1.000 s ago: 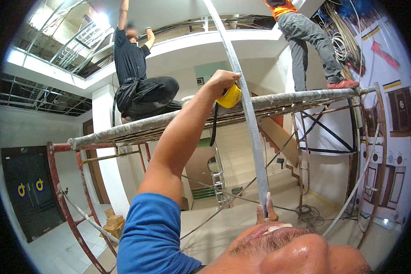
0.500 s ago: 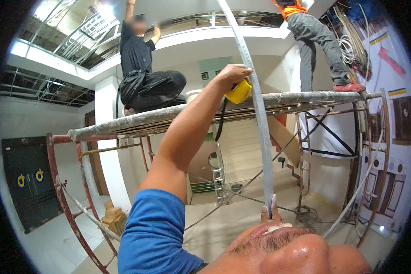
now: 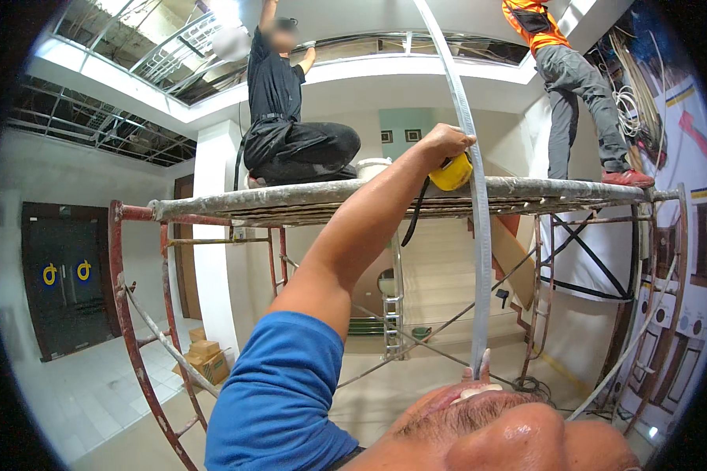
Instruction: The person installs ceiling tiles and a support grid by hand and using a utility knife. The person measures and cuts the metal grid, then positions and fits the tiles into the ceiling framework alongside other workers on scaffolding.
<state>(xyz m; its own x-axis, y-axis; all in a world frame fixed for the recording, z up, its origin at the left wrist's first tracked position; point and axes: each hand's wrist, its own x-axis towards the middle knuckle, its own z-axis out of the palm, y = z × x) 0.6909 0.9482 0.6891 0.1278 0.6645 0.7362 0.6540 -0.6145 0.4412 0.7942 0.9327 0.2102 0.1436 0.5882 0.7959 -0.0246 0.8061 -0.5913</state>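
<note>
A long grey metal channel [image 3: 479, 235] rises steeply through the middle of the view, its upper end running up toward the ceiling. My left hand [image 3: 448, 143], at the end of a blue-sleeved arm, is closed beside the channel and touches its edge. In that hand is a yellow tape measure [image 3: 452, 173] with a black strap hanging below it. Fingertips of my right hand [image 3: 483, 364] show on either side of the channel's lower end, gripping it; the rest of that hand is hidden.
Ahead stands a scaffold with a plank platform [image 3: 291, 196] and red frames [image 3: 122, 259]. On it are a seated person in dark clothes [image 3: 275, 94], a white bucket [image 3: 373, 166] and a standing person in orange [image 3: 569, 94]. Cardboard boxes [image 3: 204, 357] and a ladder [image 3: 393, 322] stand below.
The whole view has shifted, so the scaffold, people, channel and my left hand appear farther right and lower. Both hands keep their grips.
</note>
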